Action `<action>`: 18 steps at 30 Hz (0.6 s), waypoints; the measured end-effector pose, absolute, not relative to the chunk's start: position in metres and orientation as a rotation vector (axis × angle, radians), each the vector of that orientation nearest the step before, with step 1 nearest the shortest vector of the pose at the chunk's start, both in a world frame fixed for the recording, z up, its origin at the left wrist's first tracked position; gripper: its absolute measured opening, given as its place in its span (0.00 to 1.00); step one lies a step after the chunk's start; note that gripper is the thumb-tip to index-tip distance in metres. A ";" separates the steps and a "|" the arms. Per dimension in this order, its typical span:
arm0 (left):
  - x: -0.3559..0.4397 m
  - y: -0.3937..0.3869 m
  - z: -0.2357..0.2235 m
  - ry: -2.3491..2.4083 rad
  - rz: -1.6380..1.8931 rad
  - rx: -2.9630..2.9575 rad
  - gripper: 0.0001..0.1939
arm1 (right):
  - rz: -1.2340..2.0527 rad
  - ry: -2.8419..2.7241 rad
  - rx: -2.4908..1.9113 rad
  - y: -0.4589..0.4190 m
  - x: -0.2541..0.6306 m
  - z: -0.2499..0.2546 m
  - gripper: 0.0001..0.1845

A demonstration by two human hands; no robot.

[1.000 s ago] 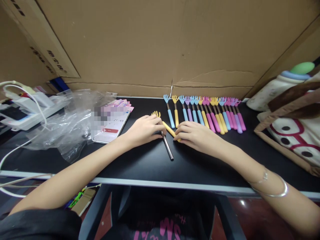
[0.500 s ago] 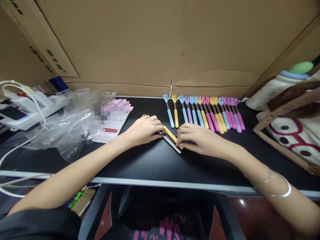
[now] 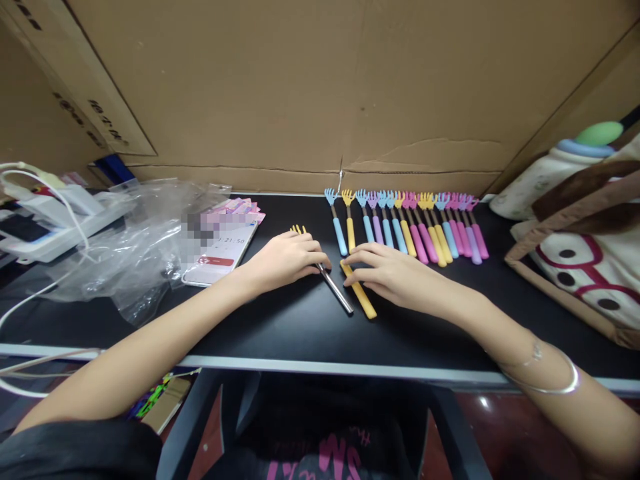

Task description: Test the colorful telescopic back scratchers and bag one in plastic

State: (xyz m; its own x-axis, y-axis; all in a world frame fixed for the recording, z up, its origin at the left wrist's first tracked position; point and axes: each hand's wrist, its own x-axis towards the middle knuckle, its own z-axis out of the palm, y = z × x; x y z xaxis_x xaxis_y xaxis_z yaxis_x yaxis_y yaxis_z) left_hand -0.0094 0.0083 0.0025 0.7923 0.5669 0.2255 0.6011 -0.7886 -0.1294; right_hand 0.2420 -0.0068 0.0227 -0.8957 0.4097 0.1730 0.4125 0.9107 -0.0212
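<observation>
My left hand [image 3: 293, 259] is closed around a back scratcher with a yellow claw head [image 3: 299, 230]. Its bare silver rod [image 3: 337, 292] slants out below my fingers toward the front right. The fingers of my right hand [image 3: 383, 270] are closed on the upper part of a yellow handle [image 3: 361, 295], which lies beside the rod and apart from it. Behind my right hand, a row of back scratchers [image 3: 423, 233] with blue, yellow, purple and pink handles lies on the black table [image 3: 280, 327]. The middle of the held scratcher is hidden by my left hand.
To the left lie a phone [image 3: 220, 257], pink paper pieces [image 3: 245, 208], a crumpled clear plastic bag [image 3: 135, 247] and a white power strip [image 3: 65, 230] with cables. On the right are a bottle [image 3: 545, 177] and a fabric bag [image 3: 585, 260]. Cardboard [image 3: 300, 87] walls the back.
The yellow handle has swung its lower end toward me and right, away from the silver rod. The rod has turned slightly steeper, and more of the yellow claw shows past my left hand.
</observation>
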 end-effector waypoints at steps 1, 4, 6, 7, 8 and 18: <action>-0.010 0.009 0.003 -0.913 -0.263 -2.792 0.09 | -0.040 -2.899 -0.632 -0.007 0.243 0.023 0.15; -0.012 0.010 0.006 -0.903 -0.267 -2.804 0.10 | -0.037 -2.901 -0.639 -0.007 0.247 0.023 0.11; -0.013 0.010 0.007 -0.905 -0.266 -2.810 0.10 | -0.005 -2.903 -0.666 -0.006 0.251 0.024 0.08; -0.014 0.010 0.008 -0.909 -0.267 -2.812 0.09 | 0.014 -2.906 -0.695 -0.005 0.254 0.025 0.07; -0.014 0.010 0.008 -0.914 -0.269 -2.812 0.09 | 0.032 -2.913 -0.729 -0.004 0.257 0.026 0.05; -0.015 0.009 0.011 -1.041 -0.278 -2.807 0.06 | 0.334 -2.949 -1.225 -0.001 0.274 0.040 0.04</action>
